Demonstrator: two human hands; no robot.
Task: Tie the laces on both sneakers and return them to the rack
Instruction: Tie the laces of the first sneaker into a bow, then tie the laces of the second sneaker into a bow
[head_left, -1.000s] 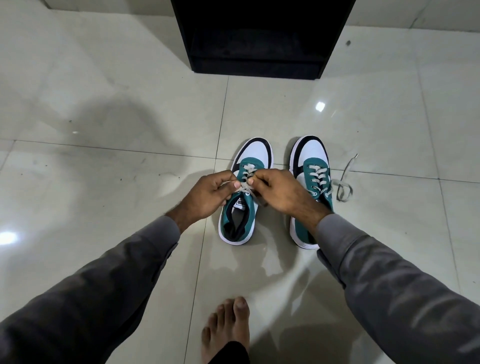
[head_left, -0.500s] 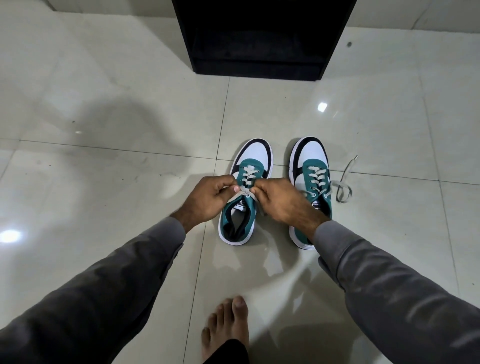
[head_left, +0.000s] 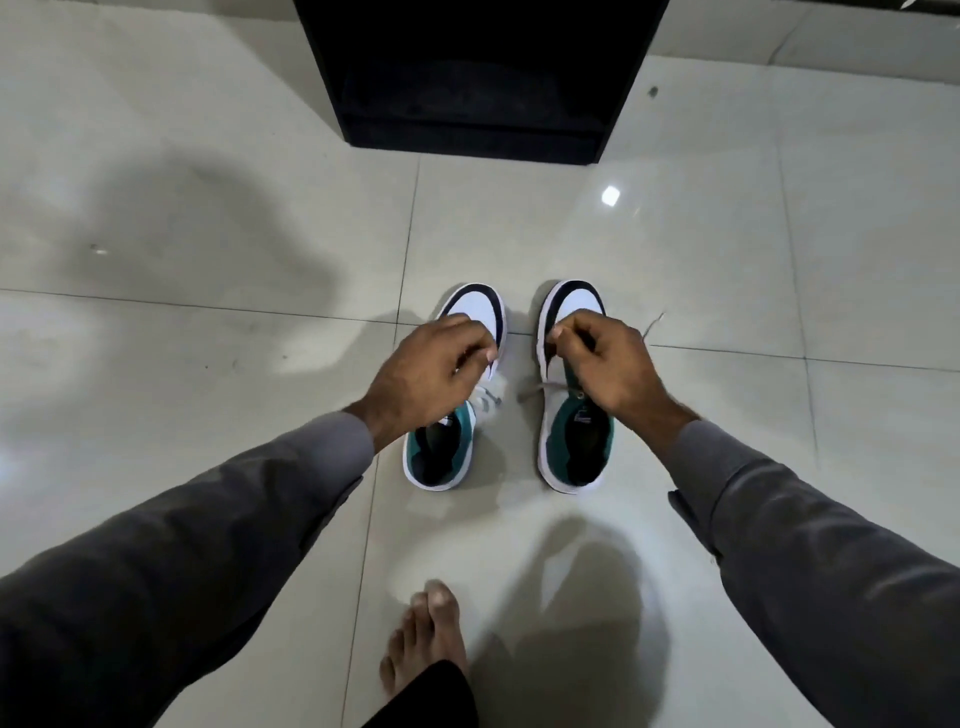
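Two teal, white and black sneakers stand side by side on the tiled floor, toes pointing away from me. My left hand hovers over the left sneaker with its fingers curled shut; white lace loops show just below its thumb, and I see no lace in its grip. My right hand is over the right sneaker, fingertips pinched on its grey lace. One lace end trails left across the gap; another sticks out behind the hand. The black rack stands straight ahead.
A bare foot rests on the tiles close to me, below the sneakers. Pale glossy floor tiles stretch to both sides. The rack's lowest shelf is dark and open toward me.
Both hands were pinching the left sneaker's lace. My right hand has since moved right onto the right sneaker's lace, and my left hand has shifted up over the left sneaker.
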